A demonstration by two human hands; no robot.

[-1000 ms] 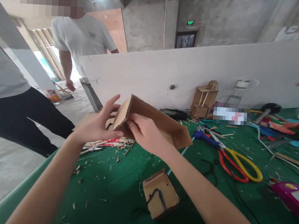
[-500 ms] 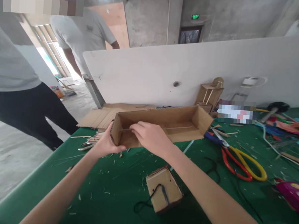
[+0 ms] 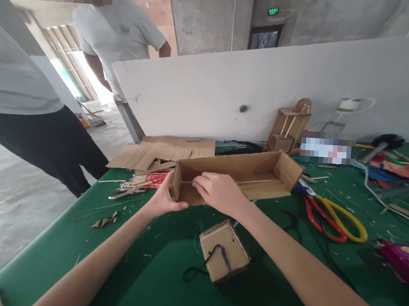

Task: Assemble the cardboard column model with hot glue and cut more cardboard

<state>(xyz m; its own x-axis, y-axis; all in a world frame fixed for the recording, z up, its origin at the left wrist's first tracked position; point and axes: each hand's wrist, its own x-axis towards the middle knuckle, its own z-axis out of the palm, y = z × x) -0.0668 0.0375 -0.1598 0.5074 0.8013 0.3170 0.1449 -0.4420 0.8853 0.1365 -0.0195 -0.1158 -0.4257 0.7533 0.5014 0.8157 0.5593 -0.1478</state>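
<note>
A long open cardboard box [image 3: 258, 172] is held tilted above the green table. My left hand [image 3: 163, 197] is closed around its left end, the thumb on the lower edge. Inside the box, my right hand [image 3: 216, 190] pinches a thin pale rod [image 3: 187, 183] near the left end wall. A similar thin line shows on the box's inner side right of my hand; whether it is the same rod I cannot tell. Below my hands sits a small cardboard block [image 3: 224, 251] with a black cord [image 3: 197, 272] on it.
Right of the box lie scissors with red and yellow handles [image 3: 346, 221] and a magenta tool [image 3: 400, 262]. A cardboard model [image 3: 289, 126] stands by the white panel [image 3: 194, 97]. Flat cardboard [image 3: 131, 155] and metal scissors [image 3: 126, 192] lie left. Two people stand beyond the table.
The box and both my hands appear shifted to the right in view, uncovering more of the red-and-white sticks and flat cardboard at left. The grips look the same.
</note>
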